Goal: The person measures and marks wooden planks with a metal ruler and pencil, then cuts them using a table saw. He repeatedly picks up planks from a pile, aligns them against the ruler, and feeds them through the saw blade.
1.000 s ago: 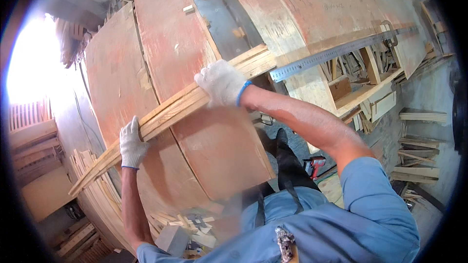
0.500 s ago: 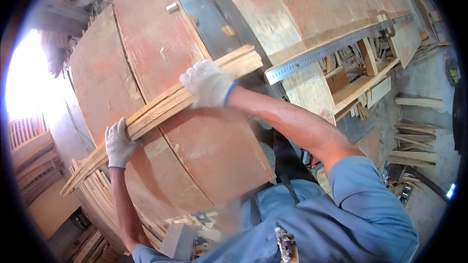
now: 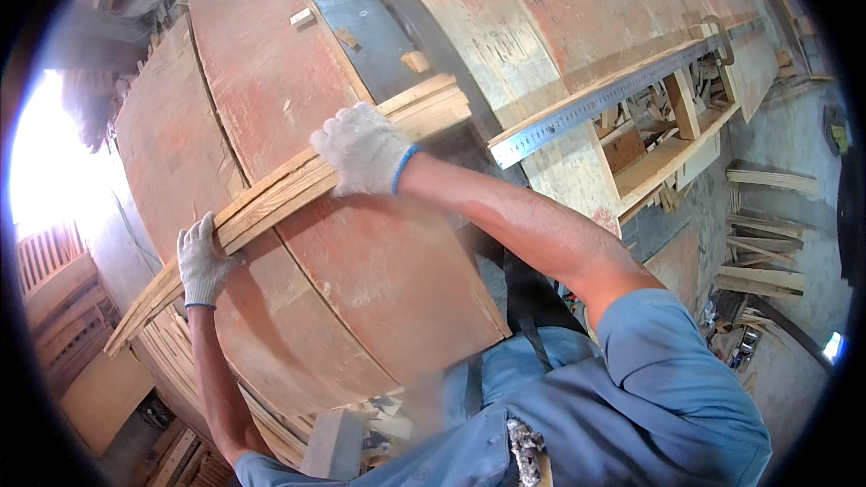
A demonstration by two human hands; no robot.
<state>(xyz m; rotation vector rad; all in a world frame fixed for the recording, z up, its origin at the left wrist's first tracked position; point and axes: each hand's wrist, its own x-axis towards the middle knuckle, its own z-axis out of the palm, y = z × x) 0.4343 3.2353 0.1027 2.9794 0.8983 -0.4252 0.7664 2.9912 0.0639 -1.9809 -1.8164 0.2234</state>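
A bundle of long wooden strips lies slantwise over the reddish-brown worktable boards. Its left end juts past the table's left edge, and its right end reaches over the dark metal strip. My left hand, in a white knitted glove, grips the bundle toward its left end. Nearer the right end, my gloved right hand is closed over the top of the strips. Both hands' thumbs and undersides are partly hidden.
A steel ruler runs along the table edge at right, with a clamp at its far end. Small wood offcuts dot the metal strip. More strips are stacked at lower left, and boards lean at the right.
Both hands and the wooden strips have shifted slightly left. The grip of each hand looks the same.
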